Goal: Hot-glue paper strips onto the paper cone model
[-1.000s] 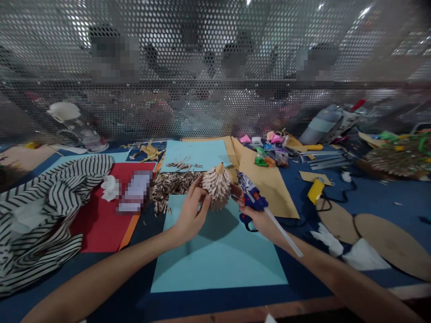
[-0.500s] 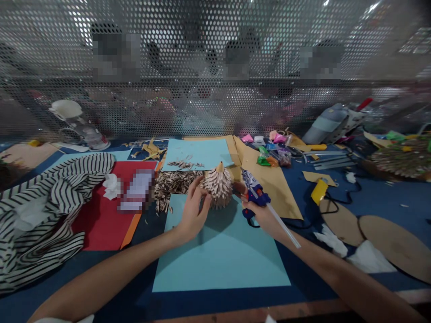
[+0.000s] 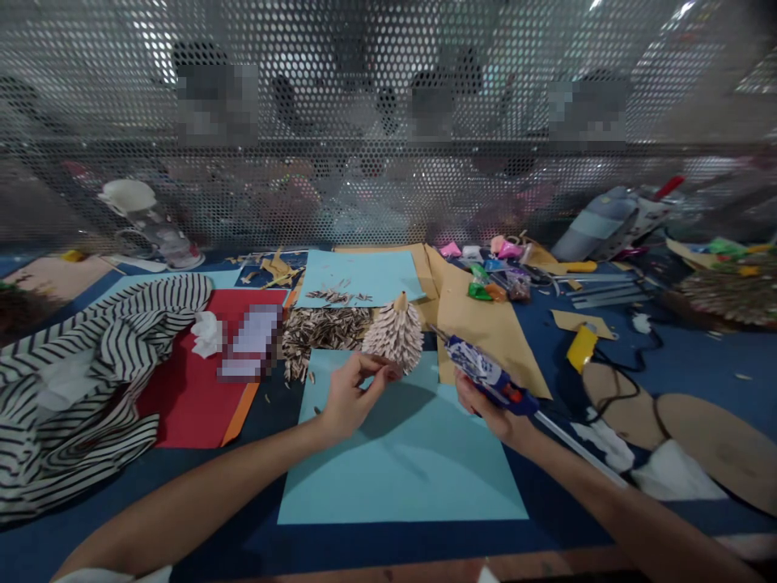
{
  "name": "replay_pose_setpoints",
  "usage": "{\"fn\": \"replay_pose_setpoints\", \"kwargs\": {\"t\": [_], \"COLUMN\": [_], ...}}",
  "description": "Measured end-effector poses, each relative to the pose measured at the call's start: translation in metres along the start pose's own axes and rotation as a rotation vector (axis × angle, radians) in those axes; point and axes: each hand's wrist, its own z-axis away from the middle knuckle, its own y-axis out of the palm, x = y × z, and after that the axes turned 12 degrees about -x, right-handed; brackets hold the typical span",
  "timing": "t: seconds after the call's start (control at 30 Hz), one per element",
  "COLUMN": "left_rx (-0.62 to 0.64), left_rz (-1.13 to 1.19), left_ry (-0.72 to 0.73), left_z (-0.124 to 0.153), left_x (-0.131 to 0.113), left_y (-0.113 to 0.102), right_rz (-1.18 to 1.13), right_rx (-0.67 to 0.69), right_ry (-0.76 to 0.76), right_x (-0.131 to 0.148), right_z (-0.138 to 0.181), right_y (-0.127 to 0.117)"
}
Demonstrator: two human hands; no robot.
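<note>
My left hand [image 3: 358, 397] pinches the lower edge of a small cone [image 3: 394, 334] covered in overlapping pale, seed-like scales, with a bare tan tip pointing up. Whether the cone rests on anything is hard to tell. To its right, my right hand [image 3: 494, 413] is wrapped round a blue glue gun [image 3: 489, 372]; the nozzle points up and left toward the cone, and a long clear glue stick [image 3: 579, 448] sticks out of its back. Under both hands lies a light blue sheet [image 3: 394, 470]. A heap of striped seed shells [image 3: 324, 328] lies just behind my left hand.
To the left are a striped cloth [image 3: 109, 356], a red sheet [image 3: 188, 405] and a phone [image 3: 252, 344]. Brown cardboard discs [image 3: 716, 441] and crumpled tissue [image 3: 673, 470] lie right. Small coloured packets [image 3: 491, 279] and a grey bottle [image 3: 595, 223] stand near the perforated metal screen [image 3: 364, 194].
My left hand has shifted from beside the cone to its lower edge. The glue gun has swung away to the right and lower, its nozzle now turned further left.
</note>
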Motion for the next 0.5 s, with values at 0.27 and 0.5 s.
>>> {"fn": "replay_pose_setpoints", "kwargs": {"t": [0.27,0.5], "left_rx": [-0.104,-0.142], "left_rz": [-0.201,-0.295], "left_ry": [0.089,0.176], "left_z": [-0.004,-0.006], "left_x": [0.008,0.006], "left_y": [-0.003,-0.006], "right_rz": [-0.009,0.032], "right_rx": [0.072,0.252], "right_ry": [-0.037,0.034], "right_x": [0.004,0.014], "right_z": [0.013,0.017], "right_y": [0.01,0.015]}}
